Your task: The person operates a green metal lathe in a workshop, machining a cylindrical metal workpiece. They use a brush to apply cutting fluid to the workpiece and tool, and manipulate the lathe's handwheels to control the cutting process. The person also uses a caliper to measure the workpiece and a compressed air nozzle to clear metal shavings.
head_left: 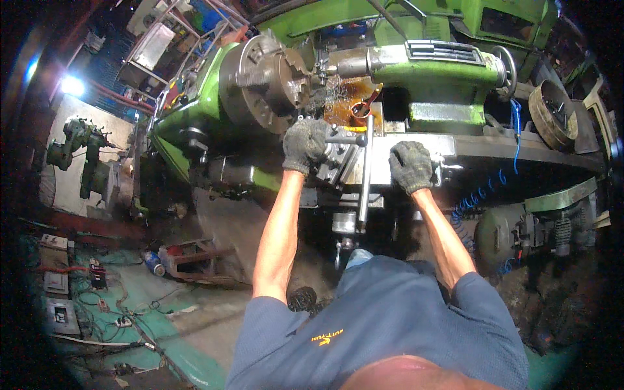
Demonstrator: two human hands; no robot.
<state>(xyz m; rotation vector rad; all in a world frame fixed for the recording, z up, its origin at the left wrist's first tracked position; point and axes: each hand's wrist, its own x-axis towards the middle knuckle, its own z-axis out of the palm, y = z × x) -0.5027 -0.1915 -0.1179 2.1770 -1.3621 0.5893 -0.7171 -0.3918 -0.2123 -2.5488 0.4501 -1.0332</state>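
Note:
A green lathe (429, 81) stands before me, its large chuck (270, 81) at the left and its tailstock (364, 63) at the right. My left hand (304, 144), in a dark grey work glove, is closed beside the tool post (338, 162), just below the chuck; what its fingers hold is hidden. To its right, a short lever with a black knob (361, 140) sticks out. A long metal bar (366, 172) runs down past it. My right hand (411, 167), gloved alike, curls at the carriage near a small crank handle (447, 170); its grip is hidden.
An orange-brown cup (361, 112) with a brush in it stands behind the tool post, near metal shavings. A round tin (552, 116) sits at the right with a blue coiled hose (517, 130) beside it. Electrical boxes (58, 283) and cables lie on the green floor at left.

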